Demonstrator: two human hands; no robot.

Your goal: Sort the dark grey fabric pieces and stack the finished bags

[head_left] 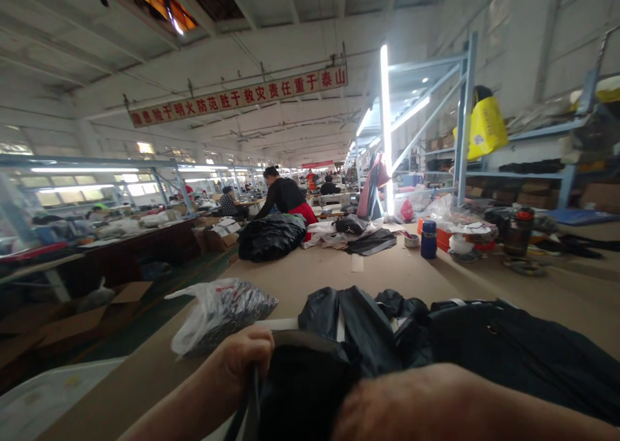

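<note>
garment (310, 389) black, bunched inside closed left grip (245, 357) | right grip (353, 409) blurred, cannot tell

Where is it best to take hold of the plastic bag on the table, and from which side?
Probably at the loose, empty neck of the bag, coming from the left. The neck lies slack and bunched toward that side, so it is easy to pinch. The rest bulges with dark pieces and offers no fold.
</note>
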